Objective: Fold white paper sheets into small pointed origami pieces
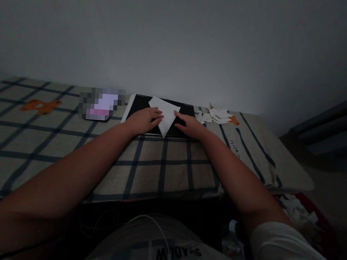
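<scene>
A folded sheet of white paper (166,110), kite-shaped with its point toward me, lies on a flat black board or pad (139,104). Over the paper's left edge my left hand (144,120) rests flat, fingers stretched out and touching it. My right hand (190,125) lies on the black surface at the paper's right side, thumb and fingers apart, with a fingertip at the paper's edge. Neither hand grips anything. The palms hide parts of the board.
A phone with a lit, blurred screen (104,105) lies left on the checked cloth (159,168). Torn white paper scraps (217,114) sit at the right. A grey wall (179,43) rises behind. Below right are a plastic bottle (232,241) and more crumpled paper (297,210).
</scene>
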Motion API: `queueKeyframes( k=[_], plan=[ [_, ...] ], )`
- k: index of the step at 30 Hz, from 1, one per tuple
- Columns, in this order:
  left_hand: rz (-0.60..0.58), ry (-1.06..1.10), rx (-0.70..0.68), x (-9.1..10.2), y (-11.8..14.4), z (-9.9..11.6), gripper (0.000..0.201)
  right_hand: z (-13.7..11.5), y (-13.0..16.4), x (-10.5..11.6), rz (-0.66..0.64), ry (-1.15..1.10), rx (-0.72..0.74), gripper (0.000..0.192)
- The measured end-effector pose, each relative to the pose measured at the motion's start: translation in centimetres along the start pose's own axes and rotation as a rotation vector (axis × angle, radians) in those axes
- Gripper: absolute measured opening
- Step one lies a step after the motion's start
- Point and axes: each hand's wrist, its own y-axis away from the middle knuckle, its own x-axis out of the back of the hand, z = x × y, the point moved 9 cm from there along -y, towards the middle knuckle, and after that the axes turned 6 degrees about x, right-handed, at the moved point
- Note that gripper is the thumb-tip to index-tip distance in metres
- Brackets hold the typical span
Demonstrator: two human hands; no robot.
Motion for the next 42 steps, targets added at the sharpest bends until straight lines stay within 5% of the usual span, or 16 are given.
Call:
queueKeyframes(
  k=[42],
  plan=[
    [-0.045, 0.006, -0.082, -0.7, 0.3, 1.6, 0.058, 1.4, -0.4, -0.9, -0.007, -0.004, 0.017, 0.073]
  ],
)
